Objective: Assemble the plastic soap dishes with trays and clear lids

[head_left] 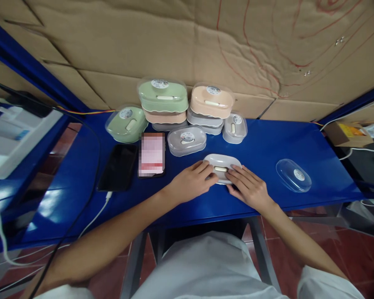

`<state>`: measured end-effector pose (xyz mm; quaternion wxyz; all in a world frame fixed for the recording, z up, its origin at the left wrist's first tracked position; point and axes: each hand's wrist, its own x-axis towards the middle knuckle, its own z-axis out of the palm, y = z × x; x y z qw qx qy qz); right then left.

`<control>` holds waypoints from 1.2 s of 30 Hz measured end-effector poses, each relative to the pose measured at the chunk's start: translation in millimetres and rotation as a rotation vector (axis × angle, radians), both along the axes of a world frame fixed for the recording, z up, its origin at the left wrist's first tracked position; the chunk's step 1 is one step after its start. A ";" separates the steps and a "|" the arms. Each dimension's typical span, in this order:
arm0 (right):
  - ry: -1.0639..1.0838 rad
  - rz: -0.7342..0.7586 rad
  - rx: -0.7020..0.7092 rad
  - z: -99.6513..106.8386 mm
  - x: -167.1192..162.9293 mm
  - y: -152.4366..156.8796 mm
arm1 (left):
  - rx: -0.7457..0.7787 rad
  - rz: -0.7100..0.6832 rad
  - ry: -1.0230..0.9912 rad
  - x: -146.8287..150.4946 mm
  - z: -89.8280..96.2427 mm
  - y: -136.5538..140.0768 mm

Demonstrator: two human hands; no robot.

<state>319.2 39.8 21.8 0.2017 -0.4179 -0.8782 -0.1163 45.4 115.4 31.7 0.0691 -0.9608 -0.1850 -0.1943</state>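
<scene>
An uncovered pale grey oval soap box [223, 159] rests on the blue table between my hands, with a small cream bar-shaped piece [220, 169] in its middle. My left hand [197, 177] grips the left end, fingers bent over the rim. At the right end, my right hand [248, 185] holds the box with its fingers over the edge and the thumb low at the near side. A clear oval lid [294, 175] bearing a round label lies apart on the right. Just behind the held box stands a grey lidded soap box [187, 141].
Stacked green [163, 97] and peach [212, 99] lidded boxes stand at the back against cardboard. A single green box [126, 124] and a small grey box [234, 128] flank them. Two phones, one black [117, 168], one lit [151, 154], lie left, near a white cable [104, 203].
</scene>
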 end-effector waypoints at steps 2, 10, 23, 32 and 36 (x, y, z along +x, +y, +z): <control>-0.015 0.021 -0.051 2.9 1.9 2.2 | -0.053 -0.010 -0.018 -2.2 -1.5 3.7; 0.071 -0.837 0.005 3.8 124.5 -39.8 | -0.329 0.024 -0.240 -14.2 -7.2 8.9; 0.190 -0.223 -0.272 21.7 18.9 1.8 | -0.780 0.122 -0.468 -11.8 -13.1 14.7; -0.019 -0.121 -0.149 11.4 -26.2 17.0 | -0.762 0.108 -0.468 -11.3 -17.8 14.6; -0.010 -0.133 -0.136 5.0 -27.5 11.6 | -0.751 0.095 -0.458 -11.6 -14.0 13.3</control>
